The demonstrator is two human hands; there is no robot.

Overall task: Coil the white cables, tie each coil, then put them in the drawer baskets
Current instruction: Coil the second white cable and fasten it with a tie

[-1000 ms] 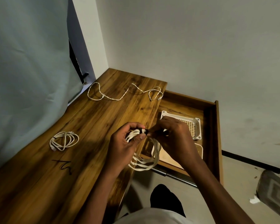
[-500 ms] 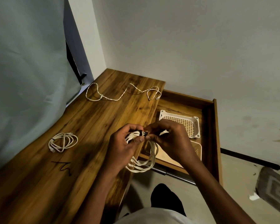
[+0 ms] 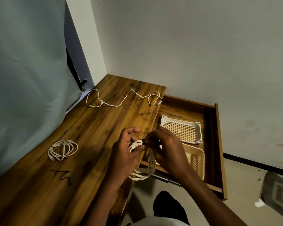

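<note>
While the left hand (image 3: 126,154) grips the coil (image 3: 143,160) bunched, the right hand (image 3: 167,149) pinches the black tie (image 3: 143,141) for fastening.

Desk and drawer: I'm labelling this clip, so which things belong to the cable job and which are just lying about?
Job:
- held coil, gripped by left hand
- black tie, pinched by right hand
- tied coil
- loose cable
- white basket, beige basket, drawer
- spare tie

Lying about:
- curtain
- mat
- paper scrap
</note>
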